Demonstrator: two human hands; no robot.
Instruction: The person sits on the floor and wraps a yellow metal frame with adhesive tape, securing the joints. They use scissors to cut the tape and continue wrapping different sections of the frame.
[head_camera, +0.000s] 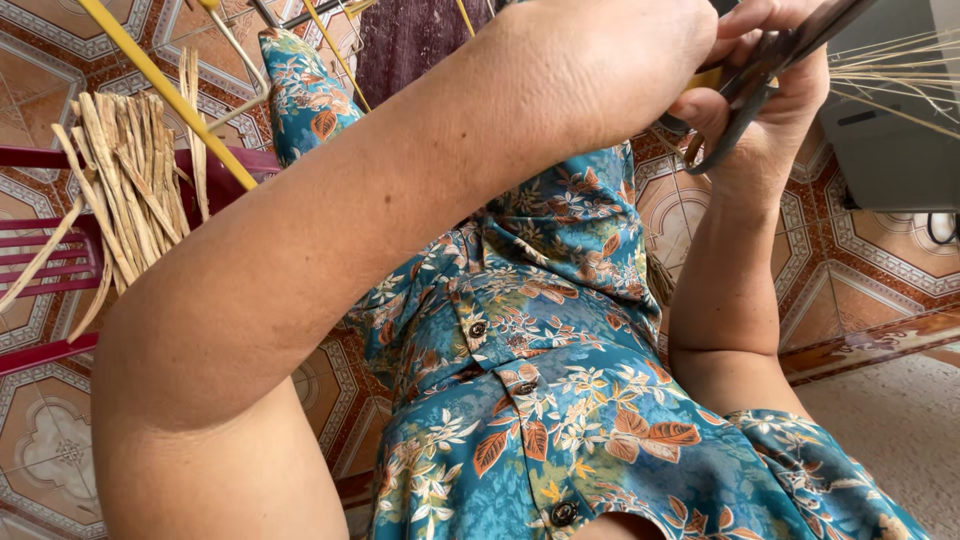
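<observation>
— What is held? Dark scissors (760, 75) are gripped in the right hand (770, 110), raised beside thin pale strands (890, 70); the left hand's (640, 50) grip cannot be told.

— How far along? A bundle of dried strips (130, 190) is left lying on the red chair (50, 260).

The dress (560, 400) is teal with a pattern of rust and cream leaves and flowers. The floor tiles (860, 260) are terracotta with pale ornate borders, the chair (50, 260) dark red, the straw strips (130, 180) tan.

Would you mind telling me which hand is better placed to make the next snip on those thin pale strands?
Probably the right hand: its fingers are through the handles of the dark scissors, right beside the thin strands. The left hand is raised alongside; what it holds is hidden.
</observation>
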